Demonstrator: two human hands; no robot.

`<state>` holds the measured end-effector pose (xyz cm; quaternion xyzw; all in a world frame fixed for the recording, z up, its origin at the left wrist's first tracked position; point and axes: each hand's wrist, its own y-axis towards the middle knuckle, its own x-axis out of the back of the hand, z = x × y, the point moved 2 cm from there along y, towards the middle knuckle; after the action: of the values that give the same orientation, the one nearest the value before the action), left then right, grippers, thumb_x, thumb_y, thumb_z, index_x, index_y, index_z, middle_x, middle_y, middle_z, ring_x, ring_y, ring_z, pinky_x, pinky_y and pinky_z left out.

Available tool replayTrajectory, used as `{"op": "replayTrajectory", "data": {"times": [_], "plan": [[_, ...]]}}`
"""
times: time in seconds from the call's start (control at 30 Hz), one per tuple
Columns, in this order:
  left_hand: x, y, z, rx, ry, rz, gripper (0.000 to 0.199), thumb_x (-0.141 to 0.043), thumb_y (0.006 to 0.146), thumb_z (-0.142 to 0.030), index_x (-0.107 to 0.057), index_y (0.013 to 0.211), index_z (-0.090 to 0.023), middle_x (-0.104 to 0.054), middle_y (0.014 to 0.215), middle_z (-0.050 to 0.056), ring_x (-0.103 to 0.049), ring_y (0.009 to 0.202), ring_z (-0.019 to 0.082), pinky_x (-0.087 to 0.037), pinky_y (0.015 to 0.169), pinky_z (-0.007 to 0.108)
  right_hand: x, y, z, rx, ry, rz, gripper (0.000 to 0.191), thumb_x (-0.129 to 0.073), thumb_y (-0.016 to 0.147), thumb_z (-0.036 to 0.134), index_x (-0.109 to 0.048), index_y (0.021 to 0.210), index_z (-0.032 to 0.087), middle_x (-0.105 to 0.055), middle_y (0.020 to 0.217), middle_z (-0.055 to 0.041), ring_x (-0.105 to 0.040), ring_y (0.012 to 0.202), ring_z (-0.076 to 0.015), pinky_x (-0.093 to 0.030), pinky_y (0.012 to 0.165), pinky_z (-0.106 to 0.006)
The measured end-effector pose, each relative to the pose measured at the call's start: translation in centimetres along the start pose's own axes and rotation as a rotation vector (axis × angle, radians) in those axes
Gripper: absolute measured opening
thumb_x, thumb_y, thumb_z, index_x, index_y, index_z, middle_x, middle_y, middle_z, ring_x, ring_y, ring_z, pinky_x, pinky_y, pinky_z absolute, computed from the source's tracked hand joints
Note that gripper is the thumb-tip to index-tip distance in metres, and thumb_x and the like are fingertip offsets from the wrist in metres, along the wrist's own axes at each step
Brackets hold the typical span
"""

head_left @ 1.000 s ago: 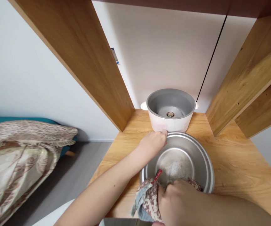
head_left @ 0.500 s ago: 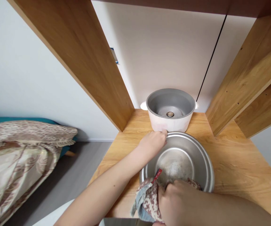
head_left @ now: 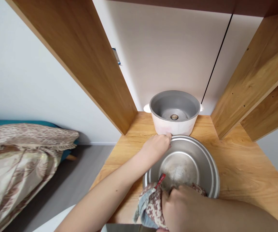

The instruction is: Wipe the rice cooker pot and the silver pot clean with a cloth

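A round metal bowl [head_left: 177,154] stands on the wooden tabletop in front of me. My left hand [head_left: 157,143] is closed on its far left rim. At the near side of the bowl, my right hand [head_left: 179,206] is closed around a patterned cloth [head_left: 153,206] with a grey-blue backing and a small red tag. Part of the cloth lies inside the bowl and part hangs over the near rim; my right hand hides some of it.
Behind the bowl stands a white and grey oval pot [head_left: 175,129] with a round metal piece in its bottom. Wooden posts [head_left: 81,61] rise at left and right [head_left: 252,74]. On the left, a patterned blanket [head_left: 25,170] covers a teal piece of furniture. A wall closes off the back.
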<state>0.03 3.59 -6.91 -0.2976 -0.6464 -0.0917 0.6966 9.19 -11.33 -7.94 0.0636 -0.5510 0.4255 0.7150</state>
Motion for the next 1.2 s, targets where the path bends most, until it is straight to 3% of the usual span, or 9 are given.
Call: {"op": "replayTrajectory", "data": {"times": [0.27,0.5,0.67,0.93,1.2], "plan": [[0.0,0.2,0.0,0.002,0.026,0.019,0.035,-0.064,0.120,-0.023,-0.071,0.151,-0.009,-0.088,0.131,0.030,-0.087,0.134,0.043,-0.069,0.111,0.048,-0.8,0.5,0.2,-0.015,-0.016,0.002,0.049,-0.076,0.101,0.060,-0.083,0.109,0.012,-0.089,0.101,-0.0200,-0.085,0.080,-0.0364,-0.047,0.055,-0.045],[0.5,-0.1,-0.3,0.017,0.030,0.034,0.036,-0.064,0.121,-0.024,-0.071,0.152,-0.008,-0.088,0.131,0.030,-0.087,0.136,0.042,-0.069,0.114,0.048,-0.4,0.2,-0.2,0.012,-0.003,0.003,0.047,-0.074,0.104,0.057,-0.083,0.119,0.013,-0.090,0.107,-0.0168,-0.083,0.079,-0.0326,-0.038,0.052,-0.043],[0.5,-0.1,-0.2,0.023,0.007,0.022,0.035,-0.066,0.119,-0.022,-0.072,0.151,-0.008,-0.088,0.130,0.031,-0.087,0.134,0.043,-0.069,0.113,0.050,-0.8,0.4,-0.3,0.034,-0.038,0.024,0.046,-0.077,0.101,0.053,-0.082,0.123,0.012,-0.090,0.111,-0.0168,-0.083,0.080,-0.0321,-0.040,0.053,-0.043],[0.5,0.0,-0.1,0.014,-0.006,0.015,0.033,-0.068,0.118,-0.022,-0.073,0.149,-0.009,-0.088,0.130,0.030,-0.088,0.132,0.042,-0.069,0.110,0.048,-1.1,0.8,0.3,-0.028,-0.019,-0.026,0.051,-0.079,0.099,0.063,-0.082,0.104,0.012,-0.088,0.094,-0.0201,-0.082,0.072,-0.0344,-0.042,0.050,-0.044],[0.5,-0.1,-0.1,0.004,0.024,0.001,0.034,-0.064,0.119,-0.023,-0.073,0.148,-0.008,-0.087,0.130,0.032,-0.088,0.131,0.046,-0.070,0.108,0.052,-1.3,0.6,0.1,-0.047,0.017,-0.104,0.045,-0.086,0.097,0.052,-0.084,0.114,0.010,-0.089,0.095,-0.0174,-0.081,0.068,-0.0324,-0.045,0.051,-0.041]]}}
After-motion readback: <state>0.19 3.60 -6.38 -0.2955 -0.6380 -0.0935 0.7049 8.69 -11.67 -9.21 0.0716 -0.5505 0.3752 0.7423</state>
